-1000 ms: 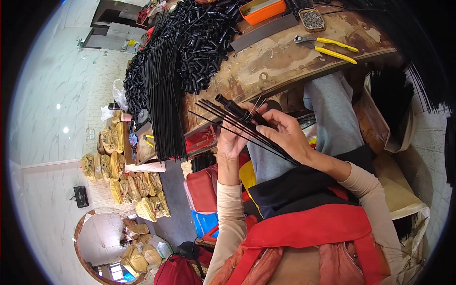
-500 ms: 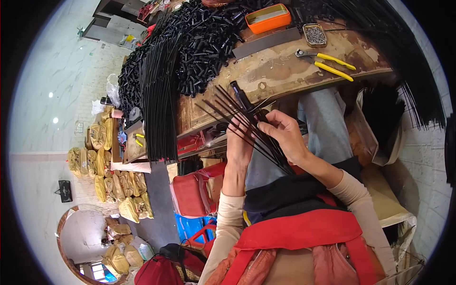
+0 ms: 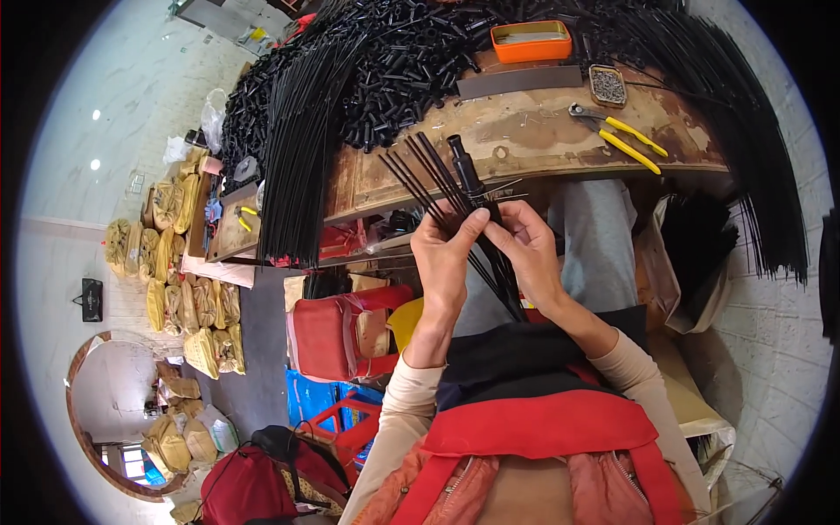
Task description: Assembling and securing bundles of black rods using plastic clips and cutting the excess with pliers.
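Observation:
My left hand (image 3: 444, 267) is closed around a bundle of thin black rods (image 3: 409, 181) that fan out up and to the left. Among the rods stands a black stepped plastic tube (image 3: 466, 168), tilted slightly. My right hand (image 3: 528, 254) is closed at the tube's lower end, its thumb meeting the left thumb there. A few thin wire-like tips poke out above the right fingers. What exactly lies under the fingertips is hidden. Both hands are over my lap, just off the front edge of the wooden table (image 3: 525, 144).
Yellow-handled pliers (image 3: 632, 144) lie on the table near a small dish of metal bits (image 3: 607, 86). Behind are a grey flat bar (image 3: 520, 82), an orange box (image 3: 531, 44) and a heap of black tubes (image 3: 411, 74). Long black rods (image 3: 302, 149) overhang the edge.
My left hand has turned so its thumb comes over the front to the base of the tube. The tube stands more upright. The whole view has shifted slightly.

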The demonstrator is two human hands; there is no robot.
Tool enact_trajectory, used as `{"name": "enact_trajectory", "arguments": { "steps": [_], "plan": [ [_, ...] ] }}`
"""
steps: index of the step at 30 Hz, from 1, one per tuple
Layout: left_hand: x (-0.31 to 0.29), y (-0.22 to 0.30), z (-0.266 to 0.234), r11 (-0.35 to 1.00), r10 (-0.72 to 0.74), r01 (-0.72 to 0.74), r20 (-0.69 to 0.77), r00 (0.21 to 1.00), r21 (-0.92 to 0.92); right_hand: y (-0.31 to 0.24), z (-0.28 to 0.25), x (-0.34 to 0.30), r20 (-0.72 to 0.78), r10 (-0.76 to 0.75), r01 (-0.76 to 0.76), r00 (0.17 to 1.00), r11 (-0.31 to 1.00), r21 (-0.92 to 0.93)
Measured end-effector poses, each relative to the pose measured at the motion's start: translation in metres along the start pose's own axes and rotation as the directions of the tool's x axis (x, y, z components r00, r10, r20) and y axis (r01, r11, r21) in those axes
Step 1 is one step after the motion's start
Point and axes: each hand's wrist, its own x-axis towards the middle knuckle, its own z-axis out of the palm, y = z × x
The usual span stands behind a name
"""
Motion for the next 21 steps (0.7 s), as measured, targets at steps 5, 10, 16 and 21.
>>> {"name": "enact_trajectory", "arguments": {
  "steps": [5,10,16,21],
  "plan": [
    [0.004,-0.007,-0.008,1.0,-0.002,0.002,-0.005,1.0,-0.008,0.001,-0.009,-0.003,0.06,-0.001,0.004,0.998,0.998,-0.057],
    [0.006,-0.009,-0.007,0.994,-0.034,0.038,0.043,0.999,-0.1,0.007,-0.014,-0.001,0.065,-0.029,0.033,0.997,0.998,-0.058],
    [0.004,-0.006,-0.003,1.0,0.011,-0.011,-0.007,1.0,-0.015,0.013,-0.016,0.003,0.037,0.023,-0.022,0.999,0.999,-0.039],
    [0.005,-0.008,-0.002,0.993,0.086,-0.085,-0.018,0.996,0.078,0.013,-0.012,0.006,0.041,0.078,-0.082,0.996,0.991,0.108]
  ]
}}
